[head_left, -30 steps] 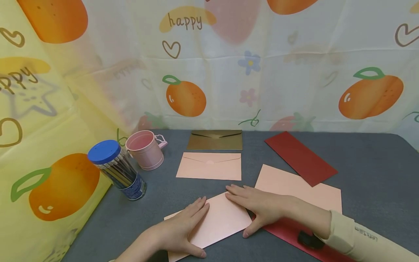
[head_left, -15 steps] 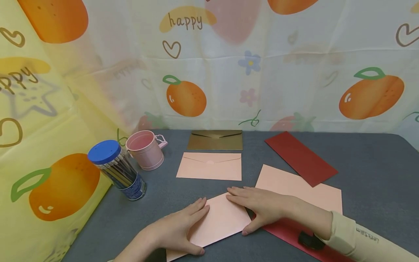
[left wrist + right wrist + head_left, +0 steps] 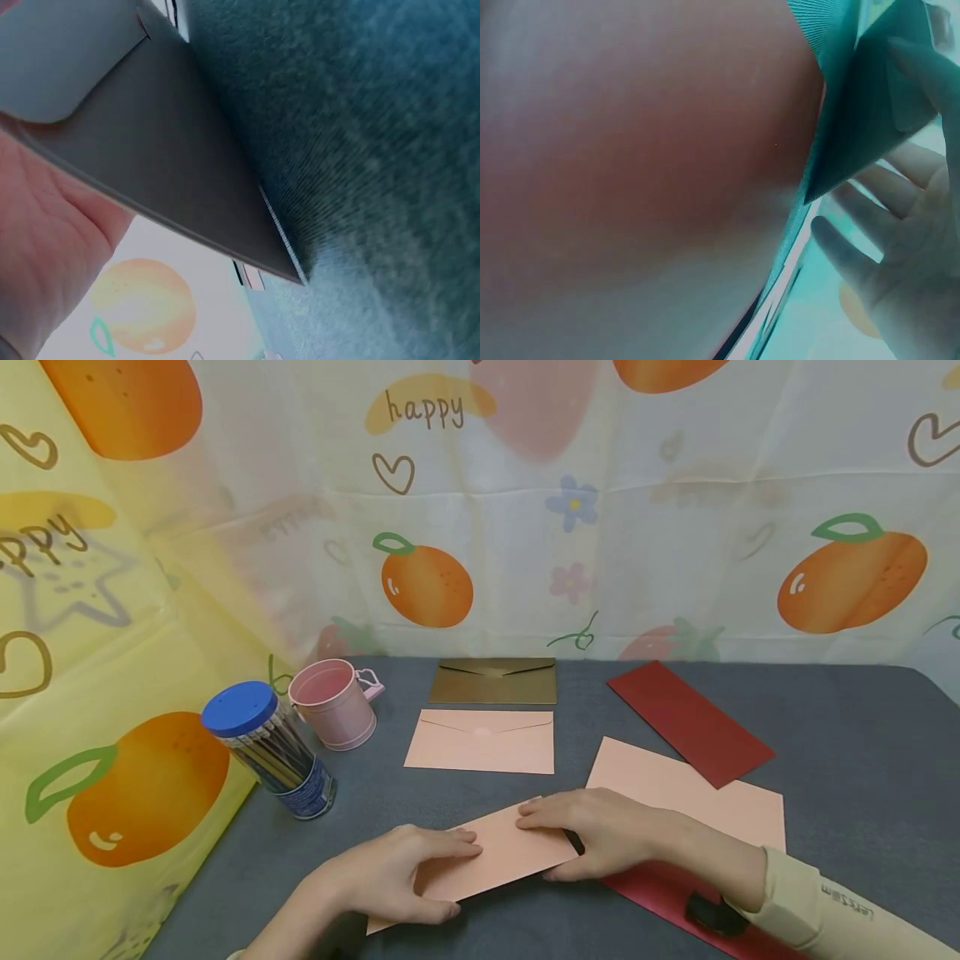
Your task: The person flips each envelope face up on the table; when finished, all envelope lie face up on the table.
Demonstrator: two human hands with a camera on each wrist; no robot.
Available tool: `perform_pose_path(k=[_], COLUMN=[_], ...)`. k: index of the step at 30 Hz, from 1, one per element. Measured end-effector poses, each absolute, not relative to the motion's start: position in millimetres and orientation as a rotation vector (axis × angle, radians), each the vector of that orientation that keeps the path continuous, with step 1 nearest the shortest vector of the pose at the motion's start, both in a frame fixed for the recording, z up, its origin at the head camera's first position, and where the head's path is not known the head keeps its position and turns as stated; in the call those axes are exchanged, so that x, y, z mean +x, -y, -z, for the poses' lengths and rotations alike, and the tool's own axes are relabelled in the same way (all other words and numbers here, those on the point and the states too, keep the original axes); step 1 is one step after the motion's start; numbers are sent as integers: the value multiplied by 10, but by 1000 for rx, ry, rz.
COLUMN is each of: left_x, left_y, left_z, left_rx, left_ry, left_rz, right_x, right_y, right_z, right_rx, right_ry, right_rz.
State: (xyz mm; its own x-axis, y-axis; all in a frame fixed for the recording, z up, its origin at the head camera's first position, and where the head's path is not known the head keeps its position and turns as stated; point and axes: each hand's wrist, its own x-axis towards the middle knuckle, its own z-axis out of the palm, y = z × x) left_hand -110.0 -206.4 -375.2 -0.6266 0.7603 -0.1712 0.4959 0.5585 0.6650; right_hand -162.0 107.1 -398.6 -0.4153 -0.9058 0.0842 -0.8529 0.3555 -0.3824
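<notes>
My two hands hold a pale pink envelope (image 3: 498, 860) in the head view, its plain side up and its near edge tilted upward. My left hand (image 3: 401, 872) grips the left part, fingers over the top and thumb at the near edge. At the right end my right hand (image 3: 600, 831) pinches it, fingertips on top and thumb along the near edge. The left wrist view shows the envelope's shaded underside (image 3: 172, 142) with its pointed flap (image 3: 52, 60), one corner right at the table surface. In the right wrist view, the right thumb lies against that underside.
Behind the hands lie another pink envelope (image 3: 480, 743) and a gold envelope (image 3: 491, 681). A dark red envelope (image 3: 690, 722) overlaps a larger pink one (image 3: 675, 781); a red one (image 3: 660, 893) lies under my right forearm. A blue-lidded pencil jar (image 3: 270, 752) and pink cup (image 3: 333, 706) stand left.
The pink envelope's near edge has risen and tilted up from the table. My fingers have curled from lying flat on it to gripping it. The other things have not moved.
</notes>
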Motion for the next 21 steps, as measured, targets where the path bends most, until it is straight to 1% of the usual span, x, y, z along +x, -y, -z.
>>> perform_pose_path(k=[8,13,16,21], left_x=[-1121,-1143,-1152,-1172], left_y=[2113,2176,2226,2306], left_z=[3652,3592,3550,3502], left_rx=[1064,1064,1064,1111], left_ry=[-2406,-2402,-2436,-2557], left_rz=[-1006,-1140,-1177,-1207], right_x=[-1674,-1706,-1718,-1731], right_y=[-1041,-1030,-1029,-1034], right_z=[3975,3965,3963,3968], right_rx=[-1715,-1688,-1687,-1759], right_ry=[-2534,-2530,-2503,-2497], right_rz=[791,937,1038,1188])
